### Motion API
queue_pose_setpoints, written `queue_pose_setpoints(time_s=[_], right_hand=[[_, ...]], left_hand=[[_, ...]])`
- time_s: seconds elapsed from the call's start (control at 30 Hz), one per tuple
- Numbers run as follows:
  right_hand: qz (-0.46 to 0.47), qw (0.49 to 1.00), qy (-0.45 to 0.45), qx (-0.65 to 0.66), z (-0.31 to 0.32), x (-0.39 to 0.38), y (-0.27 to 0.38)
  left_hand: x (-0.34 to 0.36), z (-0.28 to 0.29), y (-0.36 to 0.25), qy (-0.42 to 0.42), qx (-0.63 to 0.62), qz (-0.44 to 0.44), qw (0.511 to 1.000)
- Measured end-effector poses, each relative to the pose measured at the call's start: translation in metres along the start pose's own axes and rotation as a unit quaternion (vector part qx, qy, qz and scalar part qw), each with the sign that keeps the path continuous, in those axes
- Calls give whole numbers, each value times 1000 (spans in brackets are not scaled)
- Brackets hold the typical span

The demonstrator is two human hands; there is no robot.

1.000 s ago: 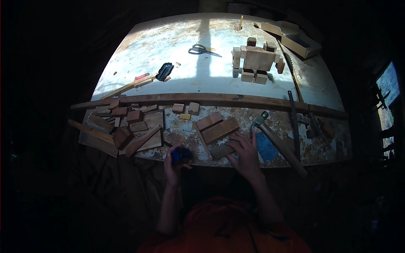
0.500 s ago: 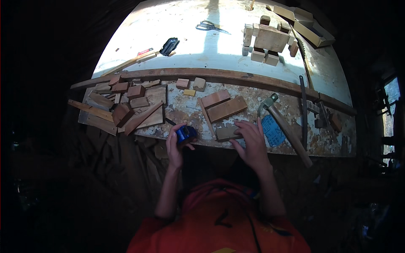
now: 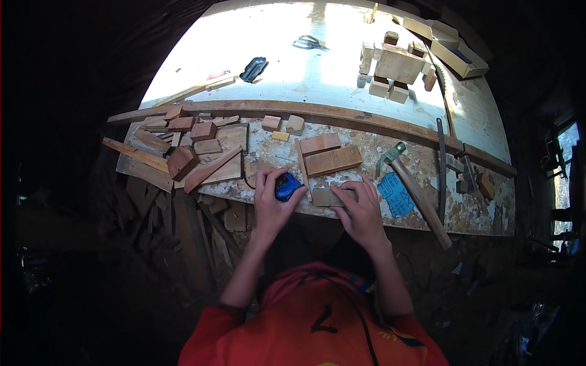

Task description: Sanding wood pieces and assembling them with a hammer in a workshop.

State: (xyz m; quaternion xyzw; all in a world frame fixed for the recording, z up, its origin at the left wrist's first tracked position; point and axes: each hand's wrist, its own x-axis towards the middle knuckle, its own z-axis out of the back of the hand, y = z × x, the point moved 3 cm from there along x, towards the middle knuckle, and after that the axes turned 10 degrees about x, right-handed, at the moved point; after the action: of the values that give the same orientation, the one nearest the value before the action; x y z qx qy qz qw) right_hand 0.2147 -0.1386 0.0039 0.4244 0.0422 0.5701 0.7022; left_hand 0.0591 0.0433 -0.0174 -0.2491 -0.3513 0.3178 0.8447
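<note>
My left hand (image 3: 268, 198) grips a blue tape measure (image 3: 288, 186) just above the bench's front edge. To its right, my right hand (image 3: 359, 207) has fingers and thumb on a greyish wood block (image 3: 324, 197), partly hidden under them. A thin stick (image 3: 303, 168) lies between the hands, beside two reddish-brown blocks (image 3: 333, 161). Right of my right hand are a blue sandpaper piece (image 3: 395, 195) and a hammer (image 3: 408, 177) with a wooden handle.
Wood offcuts (image 3: 183, 161) crowd the bench's left. A long batten (image 3: 342, 115) crosses behind. On the pale board lie scissors (image 3: 308, 43), a black tool (image 3: 253, 69), a blocky wooden figure (image 3: 397, 64) and an open box (image 3: 452, 58). Metal bars (image 3: 441, 171) lie right.
My left hand has moved right with the tape measure and turned it. My right hand's fingers and thumb have closed in on the greyish block.
</note>
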Motion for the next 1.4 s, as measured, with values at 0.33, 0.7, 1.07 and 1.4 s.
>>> queue_pose_setpoints(time_s=[0.33, 0.7, 1.07, 1.4], right_hand=[[-45, 992, -54, 108, 22, 1, 20], [-58, 965, 52, 252, -15, -30, 42], [-85, 958, 113, 250, -15, -32, 39], [-77, 924, 95, 363, -7, -45, 45]], left_hand=[[-24, 24, -15, 26, -140, -30, 989], [-81, 18, -23, 92, -167, 7, 982], [-74, 28, -32, 151, -149, -33, 977], [-73, 54, -26, 207, -103, -3, 973]])
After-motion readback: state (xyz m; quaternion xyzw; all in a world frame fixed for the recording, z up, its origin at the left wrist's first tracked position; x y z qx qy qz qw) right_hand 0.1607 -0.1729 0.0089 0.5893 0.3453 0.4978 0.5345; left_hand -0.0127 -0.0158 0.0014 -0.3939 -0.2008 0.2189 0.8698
